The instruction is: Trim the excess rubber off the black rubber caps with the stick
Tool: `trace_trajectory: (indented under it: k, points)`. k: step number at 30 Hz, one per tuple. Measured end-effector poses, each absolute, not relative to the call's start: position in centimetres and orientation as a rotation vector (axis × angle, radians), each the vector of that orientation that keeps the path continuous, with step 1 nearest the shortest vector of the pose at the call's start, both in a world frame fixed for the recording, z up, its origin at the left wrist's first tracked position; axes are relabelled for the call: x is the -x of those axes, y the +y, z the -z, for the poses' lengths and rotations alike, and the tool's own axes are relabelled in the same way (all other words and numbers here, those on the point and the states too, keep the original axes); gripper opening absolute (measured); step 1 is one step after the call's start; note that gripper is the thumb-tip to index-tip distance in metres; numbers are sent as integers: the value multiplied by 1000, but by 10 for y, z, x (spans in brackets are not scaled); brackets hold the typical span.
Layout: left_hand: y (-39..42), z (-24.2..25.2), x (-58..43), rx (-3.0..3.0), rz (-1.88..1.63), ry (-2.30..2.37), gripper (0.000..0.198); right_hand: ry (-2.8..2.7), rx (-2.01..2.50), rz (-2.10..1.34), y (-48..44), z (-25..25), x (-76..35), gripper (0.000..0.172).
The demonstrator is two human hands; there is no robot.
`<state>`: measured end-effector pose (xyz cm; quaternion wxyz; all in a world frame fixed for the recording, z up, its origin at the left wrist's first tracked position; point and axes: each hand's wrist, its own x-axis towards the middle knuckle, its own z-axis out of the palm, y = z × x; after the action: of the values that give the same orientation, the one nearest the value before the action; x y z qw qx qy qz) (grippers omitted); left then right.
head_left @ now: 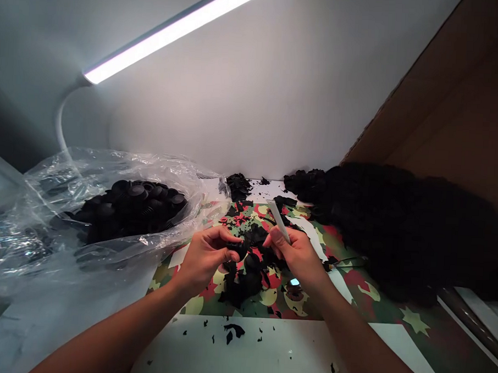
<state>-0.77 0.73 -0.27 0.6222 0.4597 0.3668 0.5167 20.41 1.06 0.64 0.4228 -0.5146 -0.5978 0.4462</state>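
Between the thumb and fingers of my left hand [207, 253] is a small black round part [241, 248], pinched at its edge. My right hand [298, 254] is closed around a pale, flat, narrow tool [279, 216] that points up and away; its exact kind is not clear. The two hands face each other, apart, above a patterned mat [269, 297] in green, red and yellow. Black scraps [245, 282] lie heaped under and between them.
At left, an open clear plastic bag [183, 172] holds many black round parts [137, 195]. A large black pile [396, 226] fills the right side before a cardboard panel [454, 107]. A lit bar lamp [177, 37] hangs above. Loose black bits lie on the white front surface [208, 355].
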Motion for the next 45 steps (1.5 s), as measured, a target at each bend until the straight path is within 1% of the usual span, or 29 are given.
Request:
trace_trajectory:
  k: [2,5,10,13,15,17,18,19,20,22,23,24,25,28,30,31,33,34,36,37,39,41,43,44,45]
  points:
    - [7,1,7,-1080,-1177,838,23,-1447,1196,-1345,3,-11,-197,50]
    - [7,1,7,-1101,-1155,836,24,-1339,1107,-1558,-6,-14,-188,39]
    - [7,5,0,-929,-1135,766,34,-1237,1079,-1613,-9,-12,-183,32]
    - [7,8,-4,-853,-1119,741,40,-1215,1066,-1615,-8,-11,-183,32]
    - [6,8,-4,-904,-1111,740,40,-1230,1043,-1608,-8,-12,-183,34]
    - [3,4,-1,-1106,-1133,762,33,-1250,1028,-1587,-7,-11,-184,39]
    - [2,0,2,-1289,-1175,787,26,-1254,1033,-1549,-5,-10,-185,44]
    - [1,-6,6,-1530,-1243,816,19,-1251,1045,-1479,-3,-8,-187,50]
    - [0,-13,12,-1821,-1337,848,18,-1246,1061,-1386,-1,-6,-190,57]
    - [0,-31,28,-2449,-1568,933,34,-1243,1103,-1168,6,-2,-195,64]
    - [0,-41,38,-2699,-1682,1032,41,-1267,1129,-1092,9,0,-199,64]
    - [2,-50,50,-2832,-1777,1225,44,-1303,1166,-1032,13,1,-202,62]
    - [5,-58,62,-2828,-1827,1489,41,-1359,1201,-979,16,2,-205,58]
    - [18,-72,98,-2568,-1497,2211,28,-1617,1293,-819,22,3,-211,39]
    - [27,-73,113,-2466,-1278,2393,26,-1822,1331,-756,25,4,-213,26]
    - [29,-72,115,-2461,-1252,2395,27,-1898,1344,-749,25,4,-214,21]
    - [28,-68,106,-2505,-1403,2246,23,-1998,1358,-758,25,5,-213,15]
    - [24,-66,97,-2552,-1547,2069,19,-2034,1367,-759,24,5,-213,14]
    - [12,-58,69,-2579,-1641,1618,17,-2123,1395,-727,20,6,-211,13]
    - [5,-52,54,-2582,-1592,1367,17,-2176,1412,-693,18,7,-210,13]
    - [-7,-38,26,-2494,-1280,1089,18,-2240,1429,-626,14,8,-209,13]
    - [-11,-23,8,-2309,-1073,1114,17,-2238,1418,-615,11,7,-209,13]
    - [-7,-12,2,-2093,-1068,1209,9,-2186,1392,-655,8,5,-209,16]
    - [-3,-8,1,-1973,-1109,1247,11,-2148,1375,-680,8,3,-209,18]
    - [1,-5,2,-1851,-1138,1261,22,-2106,1353,-707,7,1,-208,20]
